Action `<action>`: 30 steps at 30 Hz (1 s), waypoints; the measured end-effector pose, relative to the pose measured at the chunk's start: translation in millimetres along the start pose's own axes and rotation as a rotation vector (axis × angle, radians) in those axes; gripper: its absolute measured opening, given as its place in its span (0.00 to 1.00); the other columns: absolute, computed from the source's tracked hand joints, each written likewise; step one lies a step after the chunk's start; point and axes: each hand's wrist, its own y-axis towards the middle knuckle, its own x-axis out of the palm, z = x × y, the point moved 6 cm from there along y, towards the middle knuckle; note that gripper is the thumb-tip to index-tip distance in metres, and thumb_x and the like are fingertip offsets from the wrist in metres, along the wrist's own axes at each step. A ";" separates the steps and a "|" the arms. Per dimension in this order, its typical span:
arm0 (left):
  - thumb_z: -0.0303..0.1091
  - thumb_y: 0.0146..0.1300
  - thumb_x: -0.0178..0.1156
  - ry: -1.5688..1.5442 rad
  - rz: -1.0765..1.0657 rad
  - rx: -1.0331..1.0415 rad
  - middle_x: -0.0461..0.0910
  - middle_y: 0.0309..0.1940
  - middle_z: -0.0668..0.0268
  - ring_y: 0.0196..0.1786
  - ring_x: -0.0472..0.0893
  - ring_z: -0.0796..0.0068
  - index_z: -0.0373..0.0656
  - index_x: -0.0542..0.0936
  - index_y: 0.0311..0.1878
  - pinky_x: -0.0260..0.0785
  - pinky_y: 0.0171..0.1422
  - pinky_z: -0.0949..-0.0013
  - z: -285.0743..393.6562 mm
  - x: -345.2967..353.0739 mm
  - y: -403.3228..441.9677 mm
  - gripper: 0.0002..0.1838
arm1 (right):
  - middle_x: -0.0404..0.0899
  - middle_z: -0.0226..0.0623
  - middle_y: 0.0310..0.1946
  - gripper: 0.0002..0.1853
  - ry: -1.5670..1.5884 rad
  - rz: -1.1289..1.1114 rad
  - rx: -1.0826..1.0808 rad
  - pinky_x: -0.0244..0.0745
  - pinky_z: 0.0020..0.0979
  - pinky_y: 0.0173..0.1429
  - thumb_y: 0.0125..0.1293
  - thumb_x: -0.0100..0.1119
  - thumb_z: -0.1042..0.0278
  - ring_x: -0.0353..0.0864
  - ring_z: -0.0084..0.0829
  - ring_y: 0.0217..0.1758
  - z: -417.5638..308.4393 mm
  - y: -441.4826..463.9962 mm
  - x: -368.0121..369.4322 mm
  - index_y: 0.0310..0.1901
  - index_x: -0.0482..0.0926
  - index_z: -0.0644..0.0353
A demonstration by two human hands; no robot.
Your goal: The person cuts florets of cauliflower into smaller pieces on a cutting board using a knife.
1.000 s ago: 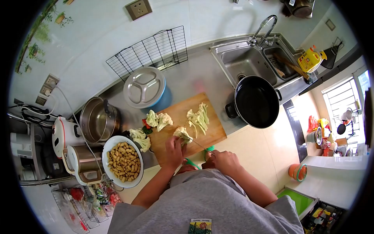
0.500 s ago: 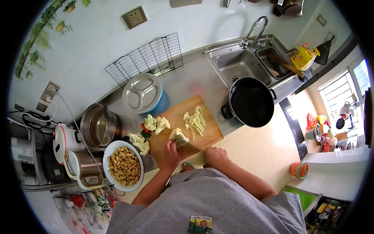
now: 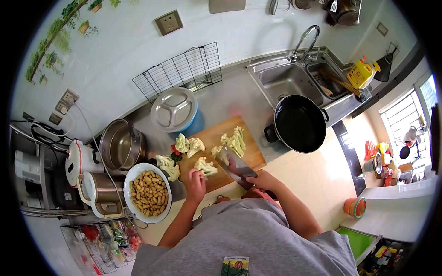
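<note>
A wooden cutting board (image 3: 252, 156) lies on the metal tabletop (image 3: 223, 101), and all places here are told from that board. At its near left part lies a cauliflower floret (image 3: 206, 167). The left hand (image 3: 195, 181) is at the board's near left edge, its grip at the near end of this floret, with the fingers bent. The fingertips seem to touch it, but I cannot tell whether they are closed on it.

The right hand (image 3: 264, 181) is at the board's near right edge, its grip clenched round the handle of a cleaver (image 3: 234, 163). The blade slants across the board, away from that hand and to the left, to the right of the floret.

Beyond the blade, toward the board's far right, is a loose pile of cauliflower (image 3: 236, 141). Two pale pieces (image 3: 195, 146) sit at the board's far left side, and a larger cauliflower chunk (image 3: 167, 167) lies beside its left edge, near something red and green (image 3: 176, 153).

Left of the board stands a white bowl of peanuts (image 3: 148, 193); beyond it is a blue container with a metal divided plate (image 3: 174, 109) on top. A black pot (image 3: 300, 124) stands to its right.
</note>
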 end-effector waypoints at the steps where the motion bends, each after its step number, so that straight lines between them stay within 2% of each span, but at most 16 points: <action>1: 0.23 0.53 0.65 0.001 0.002 -0.007 0.69 0.48 0.53 0.52 0.70 0.48 0.41 0.72 0.44 0.63 0.58 0.51 -3.1 -5.1 -1.1 0.17 | 0.79 0.44 0.19 0.22 0.018 -0.012 0.012 0.75 0.36 0.25 0.65 0.60 0.51 0.80 0.33 0.18 0.7 1.3 0.9 0.37 0.83 0.69; 5: 0.24 0.55 0.65 0.057 0.041 -0.059 0.70 0.49 0.52 0.54 0.70 0.47 0.40 0.71 0.45 0.63 0.59 0.50 -0.6 -32.9 2.0 0.16 | 0.81 0.47 0.24 0.22 -0.037 0.008 0.002 0.77 0.38 0.29 0.65 0.61 0.52 0.82 0.38 0.23 -8.2 -13.4 -1.6 0.44 0.81 0.67; 7: 0.24 0.55 0.65 0.128 0.028 -0.015 0.70 0.50 0.52 0.54 0.70 0.47 0.40 0.71 0.46 0.63 0.60 0.50 7.6 -35.9 10.6 0.17 | 0.81 0.58 0.25 0.20 -0.161 0.233 -0.333 0.78 0.46 0.39 0.66 0.57 0.52 0.82 0.54 0.30 -18.9 -23.8 -9.1 0.37 0.83 0.65; 8: 0.24 0.55 0.65 0.129 0.032 -0.022 0.70 0.50 0.52 0.54 0.70 0.47 0.40 0.71 0.46 0.63 0.60 0.50 10.2 -35.2 14.3 0.17 | 0.81 0.58 0.25 0.20 -0.166 0.227 -0.334 0.78 0.46 0.39 0.66 0.57 0.52 0.82 0.54 0.30 -16.5 -25.5 -7.7 0.37 0.83 0.65; 10: 0.25 0.54 0.65 0.144 0.005 -0.048 0.70 0.52 0.53 0.59 0.70 0.47 0.41 0.72 0.46 0.63 0.61 0.50 16.5 -28.1 22.0 0.17 | 0.80 0.63 0.29 0.17 -0.180 0.298 -0.241 0.75 0.51 0.46 0.68 0.53 0.54 0.80 0.61 0.36 -19.2 -40.5 -14.4 0.44 0.80 0.60; 11: 0.25 0.54 0.65 0.142 0.005 -0.050 0.70 0.52 0.53 0.59 0.70 0.47 0.41 0.72 0.46 0.63 0.61 0.50 19.7 -26.1 26.7 0.17 | 0.80 0.63 0.29 0.17 -0.182 0.297 -0.240 0.75 0.51 0.46 0.68 0.53 0.54 0.80 0.61 0.36 -20.6 -45.4 -14.0 0.44 0.80 0.60; 13: 0.27 0.54 0.65 0.235 -0.016 0.091 0.71 0.54 0.55 0.63 0.69 0.49 0.42 0.73 0.47 0.63 0.63 0.50 33.9 -20.0 35.6 0.18 | 0.81 0.60 0.28 0.17 -0.173 0.389 -0.255 0.75 0.55 0.45 0.70 0.49 0.55 0.81 0.60 0.35 -24.9 -55.7 -17.7 0.54 0.74 0.55; 14: 0.29 0.54 0.65 0.254 -0.034 0.125 0.71 0.56 0.57 0.66 0.68 0.51 0.42 0.74 0.47 0.62 0.65 0.49 37.9 -16.2 39.0 0.17 | 0.81 0.60 0.28 0.17 -0.173 0.391 -0.252 0.75 0.55 0.45 0.70 0.49 0.55 0.81 0.60 0.35 -27.9 -59.4 -18.3 0.54 0.74 0.55; 16: 0.30 0.54 0.65 0.232 -0.053 0.178 0.72 0.55 0.57 0.65 0.68 0.51 0.42 0.75 0.46 0.61 0.66 0.49 46.8 -10.6 45.8 0.16 | 0.81 0.56 0.26 0.18 -0.345 0.355 -0.215 0.75 0.55 0.42 0.71 0.47 0.57 0.81 0.59 0.33 -33.5 -64.8 -15.8 0.59 0.68 0.50; 21: 0.34 0.56 0.64 0.197 -0.120 0.247 0.74 0.52 0.58 0.65 0.69 0.54 0.40 0.78 0.44 0.59 0.69 0.48 63.3 1.6 71.7 0.14 | 0.81 0.54 0.25 0.17 -0.393 0.383 -0.233 0.76 0.56 0.39 0.72 0.46 0.57 0.82 0.58 0.30 -38.0 -72.7 -6.2 0.59 0.68 0.49; 23: 0.34 0.54 0.65 0.216 -0.188 0.279 0.76 0.50 0.60 0.64 0.71 0.57 0.43 0.79 0.43 0.59 0.68 0.50 62.1 15.9 78.5 0.13 | 0.81 0.54 0.25 0.16 -0.395 0.403 -0.217 0.76 0.55 0.39 0.72 0.46 0.57 0.82 0.57 0.30 -35.0 -71.9 -2.4 0.59 0.68 0.49; 26: 0.34 0.55 0.64 0.354 -0.252 0.258 0.78 0.48 0.63 0.61 0.73 0.62 0.44 0.81 0.45 0.59 0.67 0.53 58.2 29.5 81.9 0.14 | 0.81 0.54 0.25 0.16 -0.395 0.429 -0.179 0.76 0.56 0.38 0.72 0.46 0.57 0.82 0.58 0.30 -31.1 -68.4 1.0 0.58 0.69 0.49; 30: 0.35 0.55 0.65 0.348 -0.305 0.233 0.79 0.48 0.63 0.57 0.75 0.62 0.46 0.82 0.45 0.61 0.65 0.54 52.2 39.0 87.2 0.14 | 0.81 0.55 0.24 0.16 -0.371 0.452 -0.163 0.76 0.56 0.37 0.72 0.45 0.57 0.82 0.58 0.30 -32.7 -65.6 1.9 0.57 0.69 0.50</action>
